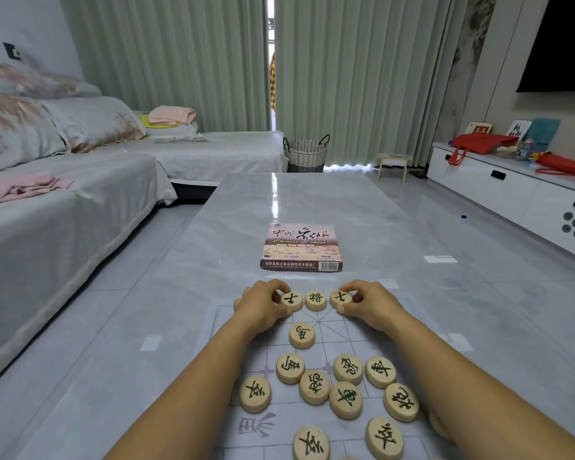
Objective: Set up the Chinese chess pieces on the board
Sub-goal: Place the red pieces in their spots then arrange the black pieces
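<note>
A thin translucent chess board (226,330) lies on the grey table. Three wooden discs with dark green characters stand in a row on its far edge. My left hand (263,305) pinches the left advisor piece (292,300). My right hand (369,303) pinches the right advisor piece (341,298). The general piece (315,300) sits between them, untouched. One piece (301,335) lies alone just behind the row. Several more pieces, such as a soldier piece (255,394), lie loose across the near half of the board.
The chess set box (302,247) lies flat on the table beyond the board. A sofa (47,200) runs along the left side. A white low cabinet (512,190) stands at the right, and a woven basket (306,154) sits past the table's far end.
</note>
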Action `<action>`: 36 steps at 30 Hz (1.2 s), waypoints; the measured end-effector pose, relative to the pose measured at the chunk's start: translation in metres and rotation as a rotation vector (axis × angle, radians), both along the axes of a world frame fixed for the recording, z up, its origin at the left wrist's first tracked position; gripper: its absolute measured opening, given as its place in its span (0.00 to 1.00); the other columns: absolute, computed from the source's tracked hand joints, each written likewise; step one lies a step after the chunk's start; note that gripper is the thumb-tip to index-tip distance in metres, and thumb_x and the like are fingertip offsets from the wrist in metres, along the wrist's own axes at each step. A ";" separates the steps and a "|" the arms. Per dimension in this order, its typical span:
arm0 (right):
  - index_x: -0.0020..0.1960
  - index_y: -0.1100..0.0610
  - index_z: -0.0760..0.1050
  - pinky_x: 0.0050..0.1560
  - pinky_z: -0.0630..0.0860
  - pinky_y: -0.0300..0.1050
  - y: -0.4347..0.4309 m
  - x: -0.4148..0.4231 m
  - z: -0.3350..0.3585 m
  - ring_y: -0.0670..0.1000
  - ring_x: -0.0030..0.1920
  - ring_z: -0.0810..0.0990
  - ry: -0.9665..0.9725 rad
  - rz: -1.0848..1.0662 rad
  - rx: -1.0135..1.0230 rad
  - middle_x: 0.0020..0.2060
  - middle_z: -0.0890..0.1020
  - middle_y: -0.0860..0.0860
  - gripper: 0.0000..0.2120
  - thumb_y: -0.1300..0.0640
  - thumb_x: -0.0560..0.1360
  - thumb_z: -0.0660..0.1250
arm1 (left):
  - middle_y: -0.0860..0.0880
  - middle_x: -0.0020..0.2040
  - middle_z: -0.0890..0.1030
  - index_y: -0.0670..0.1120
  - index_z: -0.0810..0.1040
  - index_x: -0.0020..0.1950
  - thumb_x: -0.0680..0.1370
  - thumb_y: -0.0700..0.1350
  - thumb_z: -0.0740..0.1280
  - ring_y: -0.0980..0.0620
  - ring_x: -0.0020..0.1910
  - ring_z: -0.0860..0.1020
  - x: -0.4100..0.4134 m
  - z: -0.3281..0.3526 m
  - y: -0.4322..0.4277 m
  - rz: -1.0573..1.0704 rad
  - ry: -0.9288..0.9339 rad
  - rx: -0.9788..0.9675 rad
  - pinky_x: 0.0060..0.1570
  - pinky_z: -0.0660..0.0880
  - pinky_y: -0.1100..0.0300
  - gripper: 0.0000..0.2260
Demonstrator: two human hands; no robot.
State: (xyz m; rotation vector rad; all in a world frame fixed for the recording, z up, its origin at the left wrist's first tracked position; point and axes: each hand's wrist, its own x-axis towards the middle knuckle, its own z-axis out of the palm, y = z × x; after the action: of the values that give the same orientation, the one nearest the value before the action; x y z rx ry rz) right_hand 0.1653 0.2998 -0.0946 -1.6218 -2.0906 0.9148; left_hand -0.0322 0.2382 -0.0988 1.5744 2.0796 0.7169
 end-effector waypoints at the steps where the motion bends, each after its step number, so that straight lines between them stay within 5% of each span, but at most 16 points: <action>1: 0.62 0.47 0.72 0.52 0.69 0.44 0.000 0.000 0.000 0.54 0.57 0.75 0.000 -0.001 -0.001 0.61 0.74 0.54 0.20 0.51 0.71 0.71 | 0.53 0.49 0.71 0.54 0.74 0.58 0.73 0.48 0.70 0.47 0.58 0.72 0.000 0.000 0.000 -0.002 -0.004 0.001 0.62 0.69 0.49 0.14; 6: 0.68 0.51 0.66 0.56 0.70 0.44 -0.003 0.003 0.003 0.53 0.56 0.74 0.044 0.012 -0.045 0.60 0.73 0.54 0.28 0.53 0.71 0.71 | 0.52 0.50 0.72 0.53 0.71 0.63 0.72 0.47 0.71 0.47 0.58 0.72 -0.001 0.000 -0.004 -0.006 -0.031 -0.010 0.63 0.68 0.48 0.21; 10: 0.69 0.55 0.64 0.49 0.72 0.43 -0.023 0.019 0.015 0.52 0.47 0.76 0.242 -0.043 -0.097 0.51 0.74 0.54 0.27 0.54 0.73 0.68 | 0.50 0.52 0.73 0.47 0.66 0.67 0.70 0.40 0.72 0.49 0.51 0.74 -0.007 0.005 -0.017 -0.030 -0.295 -0.016 0.57 0.73 0.55 0.27; 15: 0.60 0.53 0.72 0.44 0.71 0.34 -0.086 0.057 0.043 0.44 0.45 0.75 0.411 -0.111 0.010 0.47 0.77 0.49 0.13 0.56 0.75 0.65 | 0.48 0.60 0.74 0.47 0.72 0.63 0.73 0.42 0.69 0.50 0.58 0.73 -0.022 0.007 -0.045 -0.105 0.010 0.031 0.59 0.70 0.60 0.18; 23: 0.48 0.49 0.77 0.44 0.72 0.36 -0.178 0.099 0.052 0.49 0.48 0.80 0.570 -0.161 0.011 0.44 0.82 0.49 0.09 0.62 0.72 0.68 | 0.53 0.55 0.72 0.51 0.73 0.57 0.74 0.40 0.67 0.56 0.52 0.72 -0.029 0.014 -0.084 -0.225 0.037 -0.047 0.43 0.67 0.74 0.14; 27: 0.47 0.49 0.77 0.40 0.75 0.29 -0.183 0.104 0.046 0.49 0.48 0.79 0.558 -0.178 0.009 0.44 0.82 0.49 0.09 0.62 0.72 0.68 | 0.50 0.61 0.73 0.51 0.70 0.64 0.75 0.44 0.67 0.53 0.57 0.73 -0.017 0.027 -0.083 -0.179 0.046 -0.065 0.52 0.70 0.66 0.18; 30: 0.46 0.47 0.75 0.42 0.71 0.32 -0.175 0.113 0.042 0.46 0.47 0.78 0.461 -0.193 0.052 0.45 0.81 0.48 0.09 0.61 0.74 0.66 | 0.48 0.61 0.74 0.51 0.71 0.65 0.76 0.46 0.66 0.50 0.60 0.73 0.004 0.031 -0.073 -0.165 0.156 0.018 0.61 0.70 0.56 0.17; 36: 0.51 0.48 0.74 0.48 0.68 0.42 -0.162 0.139 0.036 0.46 0.48 0.76 0.254 -0.272 0.148 0.50 0.78 0.50 0.08 0.59 0.75 0.65 | 0.47 0.60 0.74 0.51 0.72 0.62 0.74 0.54 0.67 0.47 0.58 0.73 0.042 0.023 -0.052 -0.182 0.428 -0.091 0.56 0.68 0.54 0.19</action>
State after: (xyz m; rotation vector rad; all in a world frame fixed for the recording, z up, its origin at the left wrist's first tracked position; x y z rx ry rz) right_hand 0.3048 0.1377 -0.0588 -1.5722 -1.6785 0.8059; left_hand 0.0097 0.1863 -0.0759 1.9660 2.1744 0.2294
